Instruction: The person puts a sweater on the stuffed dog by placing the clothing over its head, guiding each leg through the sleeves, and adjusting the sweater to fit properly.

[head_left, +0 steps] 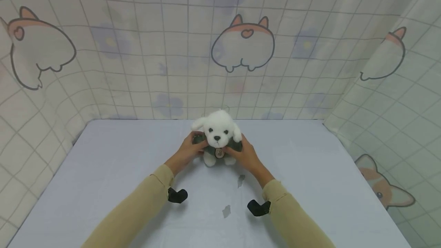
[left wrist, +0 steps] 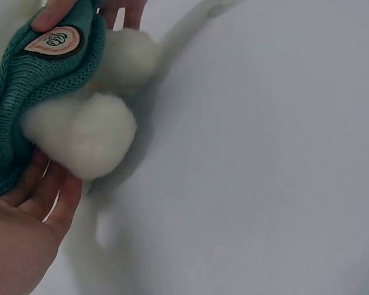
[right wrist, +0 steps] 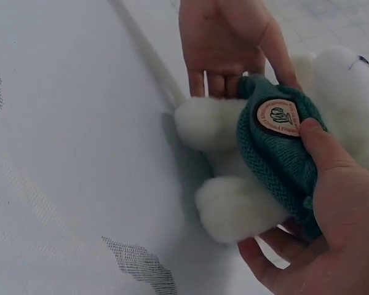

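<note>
A white plush dog [head_left: 218,131] in a green knitted sweater [right wrist: 277,153] faces me near the far edge of the table. A round patch [left wrist: 54,42] sits on the sweater's chest. My left hand [head_left: 190,149] grips the toy's side on the left, fingers behind it. My right hand [head_left: 245,154] grips the other side, its thumb on the sweater beside the patch. In the right wrist view the plush feet [right wrist: 234,209] point away from the sweater over the white surface. The toy's back is hidden.
The pale table [head_left: 131,163] has two grey patches [head_left: 226,211] in front of the toy. A checked curtain [head_left: 179,60] with cartoon corgis encloses the table at the back and both sides. Black wrist mounts [head_left: 258,208] stick out from the sleeves.
</note>
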`<control>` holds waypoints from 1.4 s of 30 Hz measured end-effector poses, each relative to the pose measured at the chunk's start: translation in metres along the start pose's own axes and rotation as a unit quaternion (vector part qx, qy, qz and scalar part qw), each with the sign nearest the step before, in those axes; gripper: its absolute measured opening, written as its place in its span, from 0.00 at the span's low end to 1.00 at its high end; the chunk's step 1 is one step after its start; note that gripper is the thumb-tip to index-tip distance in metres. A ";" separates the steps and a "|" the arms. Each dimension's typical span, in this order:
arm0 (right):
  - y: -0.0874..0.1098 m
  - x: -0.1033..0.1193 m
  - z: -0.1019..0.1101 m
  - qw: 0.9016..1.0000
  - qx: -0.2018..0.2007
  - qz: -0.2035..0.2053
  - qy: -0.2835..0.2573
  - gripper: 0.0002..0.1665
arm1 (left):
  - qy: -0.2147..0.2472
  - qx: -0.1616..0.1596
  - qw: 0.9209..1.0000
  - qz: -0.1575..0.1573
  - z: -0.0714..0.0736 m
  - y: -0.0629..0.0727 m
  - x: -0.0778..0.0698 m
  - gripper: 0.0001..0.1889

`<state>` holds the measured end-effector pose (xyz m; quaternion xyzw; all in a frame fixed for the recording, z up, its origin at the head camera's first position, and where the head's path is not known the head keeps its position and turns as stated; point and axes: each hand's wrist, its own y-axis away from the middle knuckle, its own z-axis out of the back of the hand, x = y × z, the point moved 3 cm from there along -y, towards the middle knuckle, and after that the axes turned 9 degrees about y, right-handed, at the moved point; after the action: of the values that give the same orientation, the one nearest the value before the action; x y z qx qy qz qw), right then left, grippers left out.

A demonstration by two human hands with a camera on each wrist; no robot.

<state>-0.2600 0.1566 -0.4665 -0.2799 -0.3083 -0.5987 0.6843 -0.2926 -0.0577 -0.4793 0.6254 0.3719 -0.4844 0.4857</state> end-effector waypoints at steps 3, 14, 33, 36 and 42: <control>0.001 0.006 0.002 1.000 -0.003 -0.001 -0.016 0.50 | -0.002 -0.006 1.000 -0.012 0.000 0.002 -0.005 0.35; 0.004 0.020 0.006 0.998 0.019 0.009 -0.054 0.43 | -0.034 -0.018 0.997 -0.073 -0.003 0.009 -0.026 0.39; -0.004 0.018 0.035 0.993 -0.010 -0.040 -0.112 0.51 | -0.273 0.034 0.910 -0.309 -0.010 0.024 -0.061 0.26; -0.004 0.019 0.036 0.995 -0.017 -0.034 -0.092 0.51 | -0.298 0.049 0.896 -0.326 -0.013 0.026 -0.063 0.26; -0.004 0.028 0.036 0.998 -0.027 -0.007 -0.049 0.46 | -0.331 0.091 0.881 -0.326 -0.018 0.028 -0.061 0.27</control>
<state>-0.2641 0.1652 -0.4219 -0.3252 -0.3270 -0.5975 0.6560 -0.2780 -0.0470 -0.4124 0.3135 0.3262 -0.8260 0.3361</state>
